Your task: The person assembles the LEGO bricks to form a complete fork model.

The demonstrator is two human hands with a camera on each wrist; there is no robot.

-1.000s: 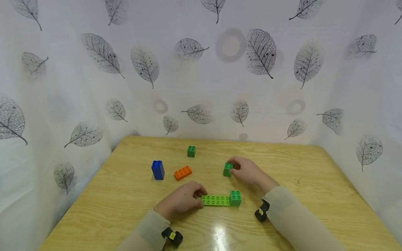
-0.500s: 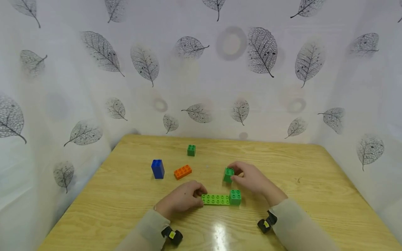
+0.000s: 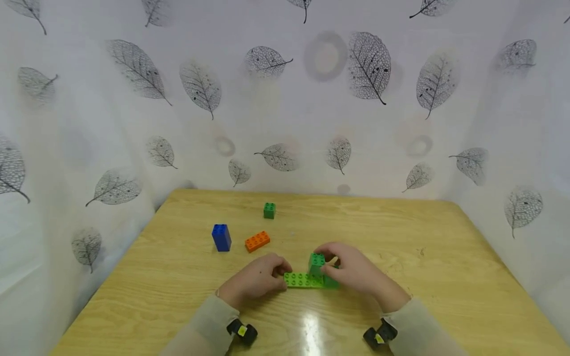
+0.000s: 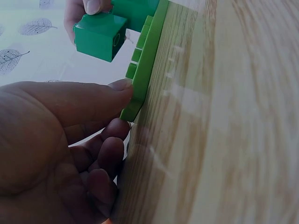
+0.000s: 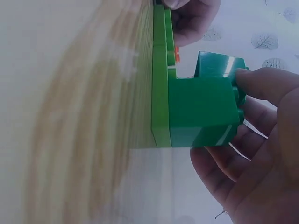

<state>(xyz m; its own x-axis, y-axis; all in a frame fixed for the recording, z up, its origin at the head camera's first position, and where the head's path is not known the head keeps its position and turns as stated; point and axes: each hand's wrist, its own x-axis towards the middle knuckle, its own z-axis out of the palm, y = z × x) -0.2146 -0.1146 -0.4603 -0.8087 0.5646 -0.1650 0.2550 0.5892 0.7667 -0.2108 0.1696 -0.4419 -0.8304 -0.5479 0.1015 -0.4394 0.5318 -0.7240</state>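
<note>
A light green studded plate lies flat on the wooden table, its left end pinched by the left hand; the left wrist view shows the thumb on the edge of the plate. On the plate's right end stands a green block, partly hidden in the head view. The right hand holds a second green block between thumb and fingers, just left of the standing one. In the left wrist view this held block hangs slightly tilted, with a gap between it and the plate's studs.
Farther back on the wooden table are a tall blue block, an orange studded brick and another green block. A leaf-patterned curtain hangs behind and at both sides.
The right hand has brought its green block nearer to the person and slightly left, from behind the plate to above it. The left hand keeps its hold on the plate's end.
</note>
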